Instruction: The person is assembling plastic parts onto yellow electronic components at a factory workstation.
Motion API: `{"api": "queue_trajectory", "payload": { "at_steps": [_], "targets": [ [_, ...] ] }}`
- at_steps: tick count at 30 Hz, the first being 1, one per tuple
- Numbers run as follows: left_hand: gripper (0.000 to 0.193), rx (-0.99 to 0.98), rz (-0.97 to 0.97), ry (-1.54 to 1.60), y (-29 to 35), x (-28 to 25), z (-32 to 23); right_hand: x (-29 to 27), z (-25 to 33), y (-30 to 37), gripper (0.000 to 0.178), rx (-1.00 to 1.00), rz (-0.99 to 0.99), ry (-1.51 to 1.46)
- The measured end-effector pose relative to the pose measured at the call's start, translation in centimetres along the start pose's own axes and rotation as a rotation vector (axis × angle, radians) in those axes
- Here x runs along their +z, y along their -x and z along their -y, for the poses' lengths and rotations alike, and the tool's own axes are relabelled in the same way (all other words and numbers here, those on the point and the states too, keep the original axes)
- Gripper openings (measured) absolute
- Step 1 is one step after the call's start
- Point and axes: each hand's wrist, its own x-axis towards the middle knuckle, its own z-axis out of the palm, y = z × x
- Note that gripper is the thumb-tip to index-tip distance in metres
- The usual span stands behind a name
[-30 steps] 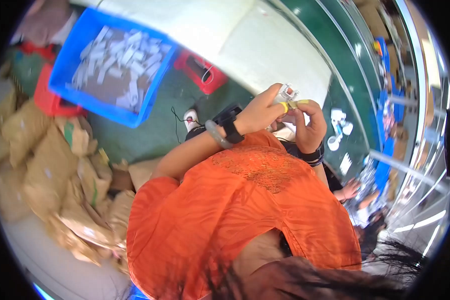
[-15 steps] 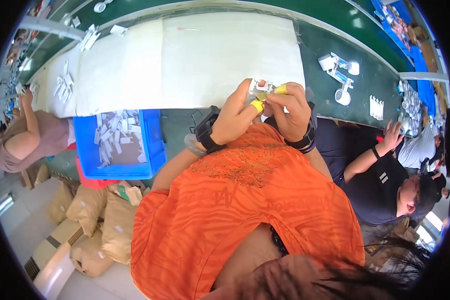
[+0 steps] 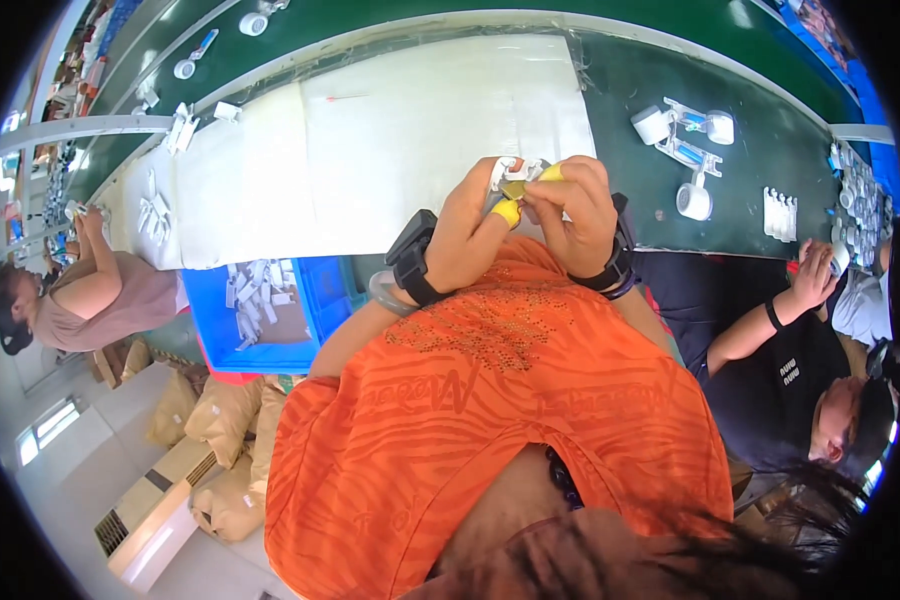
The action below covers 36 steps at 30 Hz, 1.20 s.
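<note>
Close in front of my body, at the near edge of the white work sheet, both hands meet around a small white plastic part [image 3: 508,168]. My left hand [image 3: 455,238] is closed on it, a yellow cover on the thumb tip. My right hand [image 3: 582,222] pinches at its right side, with another yellow cover on a fingertip. Between the fingertips shows a small flat yellowish-gold piece [image 3: 513,189], lying against the white part. Fingers hide much of both, so I cannot tell how they join. Each wrist wears a black strapped device.
The white sheet [image 3: 420,110] covers the green bench. A blue bin [image 3: 207,318] of white parts stands at left. White assemblies with round heads [image 3: 694,200] and a row of clips [image 3: 780,214] lie right. Co-workers sit on both sides; the right one's hand [image 3: 816,272] touches a white round part.
The view has shifted a little, so bench and bin appear displaced. My hands keep hold of the white part, tilted slightly differently. The right co-worker's hand now has a round part at it.
</note>
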Motion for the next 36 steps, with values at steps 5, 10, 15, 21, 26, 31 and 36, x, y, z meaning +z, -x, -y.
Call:
{"api": "queue_trajectory", "payload": {
  "at_steps": [5,10,15,21,26,31,36],
  "targets": [
    [0.039,-0.021,-0.015,0.147,-2.4,0.3,-0.2,-0.7,-2.4,-1.7,0.026,0.012,0.035,-0.044],
    [0.035,-0.068,-0.057,-0.025,-4.5,0.8,0.0,-0.8,-4.8,-2.4,0.027,0.074,0.088,-0.118],
    [0.032,-0.109,-0.053,-0.107,-5.3,0.7,0.2,-0.5,-5.9,-2.4,0.028,0.075,0.104,-0.117],
    [0.027,-0.075,-0.035,-0.130,-5.8,0.1,-0.4,-0.1,-5.1,-2.4,0.027,0.072,0.057,-0.081],
    [0.022,-0.045,-0.037,-0.186,-4.5,-0.5,-0.6,0.6,-2.8,-1.4,0.024,0.063,0.020,-0.011],
    [0.030,-0.118,0.133,-0.142,-4.8,-3.4,1.6,1.6,-2.0,-0.5,0.022,0.109,0.054,0.103],
    [0.047,-0.274,0.030,0.147,-10.0,-9.1,3.0,0.3,-3.6,1.2,0.020,0.366,0.114,0.110]
  ]
}}
